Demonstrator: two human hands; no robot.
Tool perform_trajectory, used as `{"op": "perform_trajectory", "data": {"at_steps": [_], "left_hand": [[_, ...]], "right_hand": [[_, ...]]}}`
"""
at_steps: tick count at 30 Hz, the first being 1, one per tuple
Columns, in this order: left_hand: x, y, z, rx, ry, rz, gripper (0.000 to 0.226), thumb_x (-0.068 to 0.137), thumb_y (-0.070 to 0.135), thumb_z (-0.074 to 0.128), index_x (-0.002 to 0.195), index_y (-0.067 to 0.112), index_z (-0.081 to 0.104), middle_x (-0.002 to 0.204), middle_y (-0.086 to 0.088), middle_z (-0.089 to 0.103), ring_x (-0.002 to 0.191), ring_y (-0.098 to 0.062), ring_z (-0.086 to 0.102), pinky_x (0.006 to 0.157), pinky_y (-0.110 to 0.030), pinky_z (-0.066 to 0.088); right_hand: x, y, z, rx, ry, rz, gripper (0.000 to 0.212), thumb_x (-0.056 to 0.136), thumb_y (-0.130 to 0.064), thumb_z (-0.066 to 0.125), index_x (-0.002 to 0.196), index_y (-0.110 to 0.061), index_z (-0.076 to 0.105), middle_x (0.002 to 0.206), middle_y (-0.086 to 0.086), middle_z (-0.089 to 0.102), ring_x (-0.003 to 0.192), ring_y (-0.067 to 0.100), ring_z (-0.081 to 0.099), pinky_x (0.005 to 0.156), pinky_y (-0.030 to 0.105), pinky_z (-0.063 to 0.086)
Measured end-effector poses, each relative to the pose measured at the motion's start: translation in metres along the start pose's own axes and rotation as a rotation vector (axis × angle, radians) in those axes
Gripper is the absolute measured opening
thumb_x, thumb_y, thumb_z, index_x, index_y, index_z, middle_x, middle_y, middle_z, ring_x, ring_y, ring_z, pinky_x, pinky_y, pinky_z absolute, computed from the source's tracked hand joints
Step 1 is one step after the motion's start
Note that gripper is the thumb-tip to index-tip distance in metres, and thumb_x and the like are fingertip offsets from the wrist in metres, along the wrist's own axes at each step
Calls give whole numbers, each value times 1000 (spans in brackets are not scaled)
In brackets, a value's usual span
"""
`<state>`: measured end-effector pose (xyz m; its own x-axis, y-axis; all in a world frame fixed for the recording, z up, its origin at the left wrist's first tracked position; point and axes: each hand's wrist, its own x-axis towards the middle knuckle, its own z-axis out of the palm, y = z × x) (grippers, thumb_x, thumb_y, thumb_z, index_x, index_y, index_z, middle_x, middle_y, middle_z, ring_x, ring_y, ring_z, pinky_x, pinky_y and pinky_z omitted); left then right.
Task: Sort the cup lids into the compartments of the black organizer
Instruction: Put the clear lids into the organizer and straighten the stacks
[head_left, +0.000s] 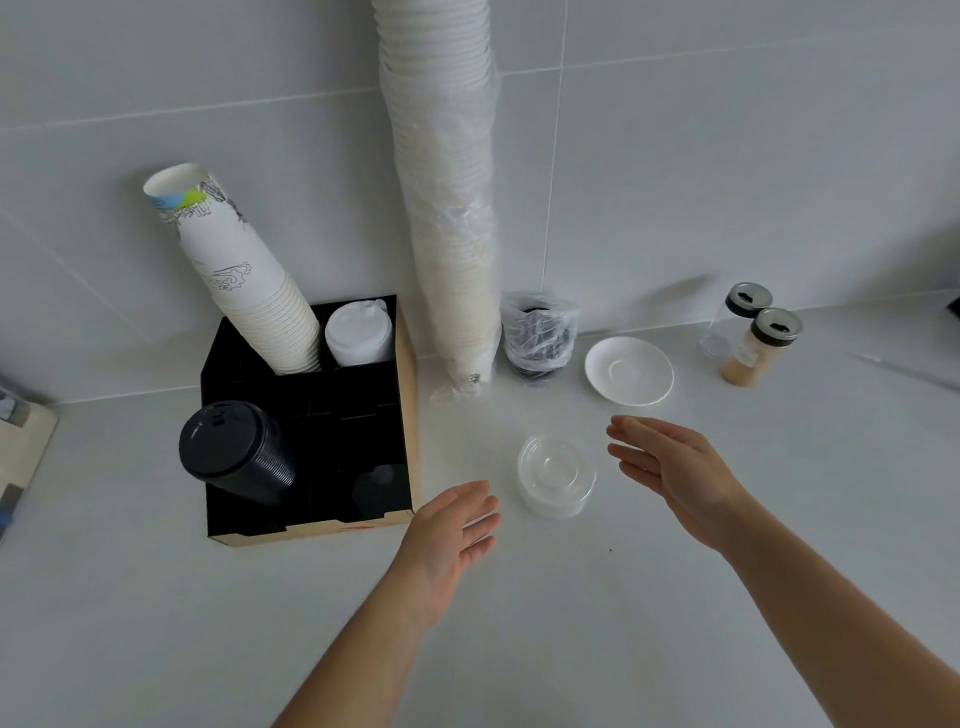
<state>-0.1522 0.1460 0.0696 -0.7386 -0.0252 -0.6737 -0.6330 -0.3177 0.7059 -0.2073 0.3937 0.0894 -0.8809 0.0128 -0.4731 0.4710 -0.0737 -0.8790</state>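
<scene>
A short stack of clear plastic lids (557, 477) sits on the white counter between my two hands. My left hand (451, 530) is open, just left of and below the stack, not touching it. My right hand (670, 470) is open with fingers stretched toward the stack from the right, a small gap away. The black organizer (408, 415) stands to the left. Its front left compartment holds a stack of black lids (236, 452), its back right one a stack of white lids (358, 335), its back left one a leaning stack of paper cups (244, 280).
A tall sleeve of white cups (447, 208) leans on the tiled wall. Right of it stand a bagged stack of black lids (537, 338), a white saucer (628, 370) and two clear jars (753, 338). A box edge (21, 447) shows at the far left.
</scene>
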Motion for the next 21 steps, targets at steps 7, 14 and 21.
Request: {"op": "perform_trajectory", "data": {"at_steps": [7,14,21], "left_hand": [[24,-11,18,160,10,-10,43,93,29,64,132,16,55,129,-3,61,122,-21,57,99,-34,47],[42,-27,42,263,13,-44,55,87,44,67,136,24,49,131,2,55,119,-16,54,103,-33,45],[61,-32,55,209,30,-79,25,88,41,66,111,36,56,119,10,60,105,-4,57,96,-30,44]], "right_hand": [[20,20,-5,-157,-24,63,34,92,-27,68,125,-18,66,125,1,69,120,23,62,109,41,46],[39,27,5,-283,-75,92,53,88,-31,74,137,-18,59,131,0,64,120,19,60,96,31,46],[56,39,9,-359,-91,103,52,86,-28,75,136,-19,60,124,-1,68,119,17,63,93,29,46]]}}
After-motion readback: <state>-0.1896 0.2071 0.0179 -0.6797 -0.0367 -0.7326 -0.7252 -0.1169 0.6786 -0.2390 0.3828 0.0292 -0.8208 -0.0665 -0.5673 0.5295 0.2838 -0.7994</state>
